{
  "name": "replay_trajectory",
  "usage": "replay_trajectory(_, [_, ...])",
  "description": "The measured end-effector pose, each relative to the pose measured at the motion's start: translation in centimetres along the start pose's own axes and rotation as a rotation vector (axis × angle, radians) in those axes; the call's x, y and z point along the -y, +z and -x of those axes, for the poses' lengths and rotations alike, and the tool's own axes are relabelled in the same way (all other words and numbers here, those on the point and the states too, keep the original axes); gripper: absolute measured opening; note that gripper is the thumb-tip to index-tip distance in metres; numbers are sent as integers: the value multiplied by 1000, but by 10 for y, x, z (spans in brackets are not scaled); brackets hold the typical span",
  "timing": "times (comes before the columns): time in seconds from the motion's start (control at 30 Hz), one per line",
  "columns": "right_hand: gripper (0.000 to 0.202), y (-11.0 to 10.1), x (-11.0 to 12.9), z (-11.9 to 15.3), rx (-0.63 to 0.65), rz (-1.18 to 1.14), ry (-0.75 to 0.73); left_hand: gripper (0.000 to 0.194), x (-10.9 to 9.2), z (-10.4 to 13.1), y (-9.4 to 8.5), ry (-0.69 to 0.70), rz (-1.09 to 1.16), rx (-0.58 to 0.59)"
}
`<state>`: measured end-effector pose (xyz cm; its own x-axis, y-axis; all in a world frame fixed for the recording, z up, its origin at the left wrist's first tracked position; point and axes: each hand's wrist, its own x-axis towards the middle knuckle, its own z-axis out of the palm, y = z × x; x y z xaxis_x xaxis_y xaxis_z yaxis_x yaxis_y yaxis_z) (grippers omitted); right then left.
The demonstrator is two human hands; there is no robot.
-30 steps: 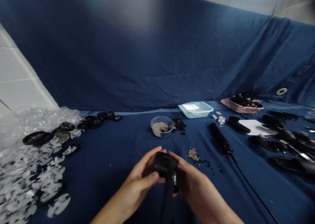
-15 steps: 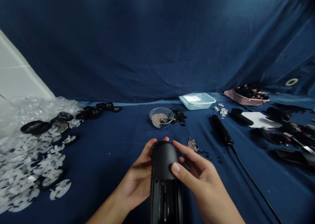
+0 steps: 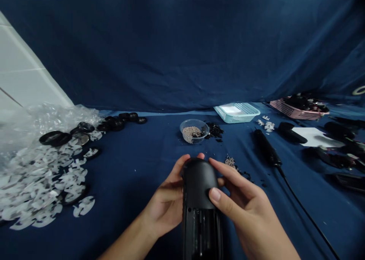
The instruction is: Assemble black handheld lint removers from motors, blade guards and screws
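Observation:
Between my two hands is a long black plastic housing (image 3: 201, 184), its smooth rounded end pointing away from me and a slotted, recessed section closer to my body. My left hand (image 3: 167, 199) wraps the housing's left side, with fingers partly hidden behind it. On the other side my right hand (image 3: 242, 203) grips it, thumb pressed on the smooth cover and index finger along the far rounded end. Beyond the hands stands a clear round tub (image 3: 194, 131) of small screws. A loose heap of screws (image 3: 229, 162) lies just past my right fingers.
White plastic pieces (image 3: 42, 180) are heaped at left, near black round parts (image 3: 55, 138) and clear plastic bags (image 3: 54, 119). At right lie a corded black electric screwdriver (image 3: 266, 147), a light blue basket (image 3: 238, 117), a pink basket (image 3: 299, 109) and several black housings (image 3: 291, 133).
The view has shifted, so the table's contents appear farther right and slightly higher. Both hands keep the same hold on the black housing.

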<state>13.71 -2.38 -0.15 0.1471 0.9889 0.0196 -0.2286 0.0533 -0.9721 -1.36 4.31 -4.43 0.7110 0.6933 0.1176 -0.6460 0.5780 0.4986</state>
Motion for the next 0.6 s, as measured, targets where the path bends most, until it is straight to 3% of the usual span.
replay_trajectory(0.13, [40, -1, 0, -1, -5, 30, -40, 63, 0, 2, 1, -5, 3, -23])
replay_trajectory(0.23, [37, 4, -10, -5, -88, 185, -114, 51, -2, 12, 0, -41, 2, -145])
replay_trajectory(0.33, [25, 22, -30, -8, -162, 430, -326, 74, -8, 36, 1, -78, -77, -267])
replay_trajectory(0.4, [24, 42, -46, -8, -2, 484, -505, 93, -19, 61, 4, -42, -177, -376])
replay_trajectory(0.5, [37, 73, -62, -7, 328, 383, -600, 91, -57, 110, 8, 94, -391, -671])
replay_trajectory(0.6, [36, 84, -65, -13, 379, 452, -562, 95, -130, 171, 7, 276, -693, -1040])
